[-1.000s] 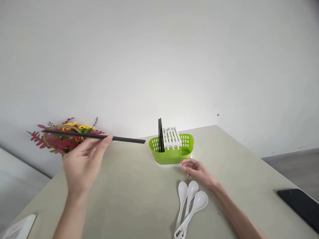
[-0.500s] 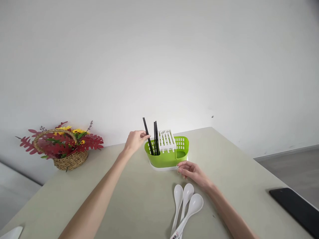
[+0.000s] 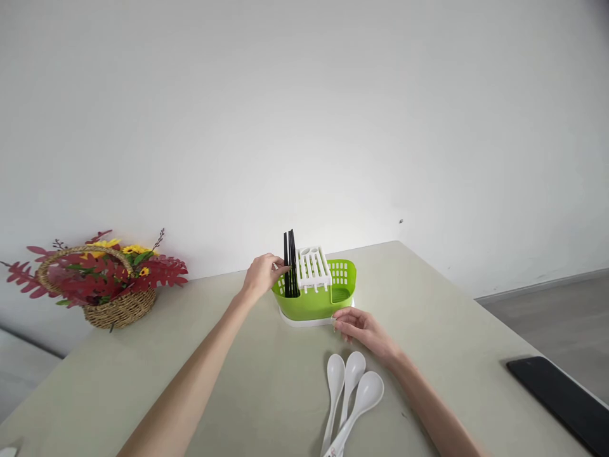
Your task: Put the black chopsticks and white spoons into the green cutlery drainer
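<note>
A green utensil holder (image 3: 304, 309) with a white slotted top piece (image 3: 314, 266) stands on a white base tray (image 3: 304, 323). Several black chopsticks (image 3: 290, 263) stand upright in its left compartment. At that end, my left hand (image 3: 263, 274) pinches chopsticks between thumb and fingers, their lower ends inside the compartment. My right hand (image 3: 360, 329) is at the front right corner of the base tray, fingers loosely curved and apart; whether they press on the tray I cannot tell. Three white spoons (image 3: 354, 393) lie fanned on the table, in front of the holder.
At the left, a wicker basket (image 3: 121, 309) holds red leaves and yellow flowers. A black phone (image 3: 556, 393) lies near the right table edge (image 3: 438, 274). A white wall (image 3: 304, 127) rises behind the table. Part of a white object (image 3: 7, 452) shows at the bottom left.
The chopsticks in my left hand have gone from leaning left to upright, close against the others. My left hand has shifted slightly towards them. My right hand stays by the tray.
</note>
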